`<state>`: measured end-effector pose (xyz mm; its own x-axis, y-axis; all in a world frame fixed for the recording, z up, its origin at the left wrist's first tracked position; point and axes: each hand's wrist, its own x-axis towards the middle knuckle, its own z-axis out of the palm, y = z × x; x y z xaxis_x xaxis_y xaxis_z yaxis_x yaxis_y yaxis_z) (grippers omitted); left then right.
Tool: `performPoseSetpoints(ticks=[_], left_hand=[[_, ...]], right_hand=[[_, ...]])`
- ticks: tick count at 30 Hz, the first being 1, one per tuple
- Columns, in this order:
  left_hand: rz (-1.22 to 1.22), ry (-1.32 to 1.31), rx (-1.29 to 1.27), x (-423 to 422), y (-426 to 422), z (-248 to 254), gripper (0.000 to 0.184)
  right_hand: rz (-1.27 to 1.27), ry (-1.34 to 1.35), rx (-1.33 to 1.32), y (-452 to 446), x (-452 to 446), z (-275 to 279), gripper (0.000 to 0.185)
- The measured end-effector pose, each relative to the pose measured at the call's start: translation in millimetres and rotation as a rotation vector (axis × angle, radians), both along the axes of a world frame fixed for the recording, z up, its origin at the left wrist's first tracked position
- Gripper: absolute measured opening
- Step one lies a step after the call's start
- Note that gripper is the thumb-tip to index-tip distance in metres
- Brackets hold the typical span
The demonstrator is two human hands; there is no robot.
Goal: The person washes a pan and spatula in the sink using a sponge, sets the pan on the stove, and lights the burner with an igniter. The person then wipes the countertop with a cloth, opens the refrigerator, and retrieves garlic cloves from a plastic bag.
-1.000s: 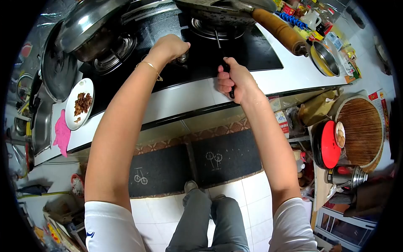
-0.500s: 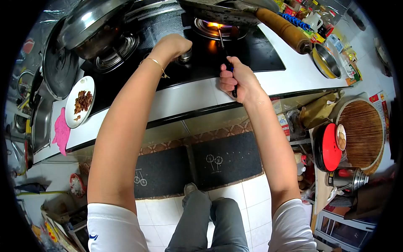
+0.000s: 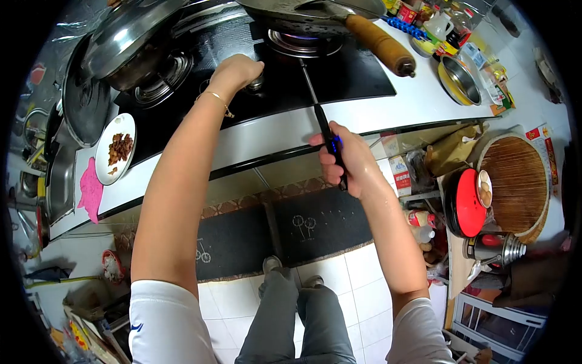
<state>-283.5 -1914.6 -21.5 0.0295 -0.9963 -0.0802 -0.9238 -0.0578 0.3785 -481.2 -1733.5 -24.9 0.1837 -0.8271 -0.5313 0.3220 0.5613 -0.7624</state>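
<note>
My left hand is closed at the stove knob on the front of the black gas hob. My right hand grips a long-necked lighter, black with a blue glow on its handle. The lighter's thin metal neck points toward the right burner, its tip near the burner's front edge. Bluish flame shows there, under a wok with a wooden handle reaching right. A spatula appears to lie in the wok.
A lidded pot stands on the left burner. On the counter at left are a white plate of brown chopped food and a pink cloth. A metal bowl and several bottles stand at right. A red lid lies on the lower shelf.
My right hand has drawn the lighter back from the burner, toward me. The orange flame at its tip is gone, and bluish flame remains under the wok. My left hand stays at the knob.
</note>
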Motion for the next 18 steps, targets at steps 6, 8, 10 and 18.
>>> performPoseSetpoints(ticks=[6,8,10,18], left_hand=[[0.041,-0.005,0.109,-6,13,15,0.05],[0.077,0.0,0.12,-6,13,15,0.05],[0.078,-0.008,0.118,-6,13,16,0.05],[0.123,-0.042,0.142,-10,11,16,0.049]], right_hand=[[-0.077,-0.012,0.015,43,-21,7,0.035],[-0.082,-0.077,0.034,56,-34,3,0.034],[-0.096,-0.09,0.038,67,-45,2,0.032],[-0.101,-0.053,0.023,92,-68,6,0.032]])
